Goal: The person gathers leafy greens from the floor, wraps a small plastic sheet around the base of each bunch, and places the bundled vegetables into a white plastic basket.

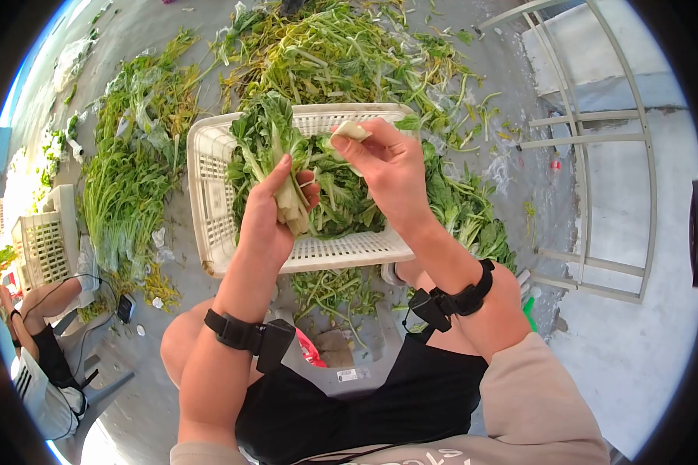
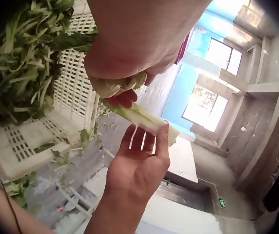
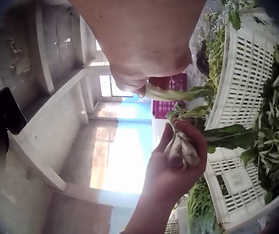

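Note:
A bunch of leafy greens with thick pale stalks is gripped in my left hand, over the left side of a white plastic basket. The cut stalk ends show as a cluster in the right wrist view. My right hand pinches a pale leaf stalk between thumb and fingers, above the basket's far right part. In the left wrist view that stalk runs close beside the bunch. More greens lie inside the basket below both hands.
Heaps of loose greens cover the floor behind the basket, with another pile at left. A metal frame stands at right. Another person sits at far left near a second basket. A grey stool is below me.

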The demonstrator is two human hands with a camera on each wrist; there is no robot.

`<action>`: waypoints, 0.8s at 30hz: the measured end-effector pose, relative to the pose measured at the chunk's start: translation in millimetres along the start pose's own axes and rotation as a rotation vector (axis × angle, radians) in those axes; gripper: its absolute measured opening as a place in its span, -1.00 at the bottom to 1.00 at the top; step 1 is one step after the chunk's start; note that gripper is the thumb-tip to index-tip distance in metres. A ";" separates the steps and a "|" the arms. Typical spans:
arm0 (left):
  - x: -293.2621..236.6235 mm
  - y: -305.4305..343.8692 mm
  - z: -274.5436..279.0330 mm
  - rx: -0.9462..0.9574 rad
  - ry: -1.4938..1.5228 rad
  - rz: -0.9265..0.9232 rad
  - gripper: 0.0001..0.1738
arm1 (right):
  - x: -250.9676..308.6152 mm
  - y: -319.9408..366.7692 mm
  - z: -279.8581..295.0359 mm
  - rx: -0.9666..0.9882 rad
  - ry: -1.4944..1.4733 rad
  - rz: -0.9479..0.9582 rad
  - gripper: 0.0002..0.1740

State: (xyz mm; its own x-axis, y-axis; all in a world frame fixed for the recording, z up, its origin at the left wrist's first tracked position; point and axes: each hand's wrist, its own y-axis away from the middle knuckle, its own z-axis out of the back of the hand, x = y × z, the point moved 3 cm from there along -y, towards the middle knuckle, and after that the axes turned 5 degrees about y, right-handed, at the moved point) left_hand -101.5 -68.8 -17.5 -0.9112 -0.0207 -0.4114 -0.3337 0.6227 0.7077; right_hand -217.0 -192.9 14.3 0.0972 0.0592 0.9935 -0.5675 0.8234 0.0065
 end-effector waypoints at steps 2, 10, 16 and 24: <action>1.4 -3.0 5.5 0.032 0.014 0.003 -0.77 | 8.2 1.4 -0.6 0.034 -0.061 -0.075 -0.83; -2.3 -6.0 9.0 0.070 -0.005 -0.022 -0.77 | 4.4 -0.4 -0.9 0.129 -0.377 -0.245 -0.79; 0.6 -6.3 8.4 0.111 -0.054 -0.006 -0.64 | 6.4 -2.7 0.4 0.216 -0.589 -0.351 -0.69; -2.3 -2.6 4.5 0.108 0.045 0.018 -0.40 | -0.9 -2.8 3.4 -0.001 -0.691 -0.549 -0.78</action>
State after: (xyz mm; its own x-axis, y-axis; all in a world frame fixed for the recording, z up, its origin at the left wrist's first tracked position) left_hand -97.4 -66.9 -21.0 -0.9276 -0.0423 -0.3713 -0.2913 0.7040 0.6477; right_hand -218.3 -197.2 13.8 -0.1602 -0.6993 0.6966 -0.5850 0.6357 0.5036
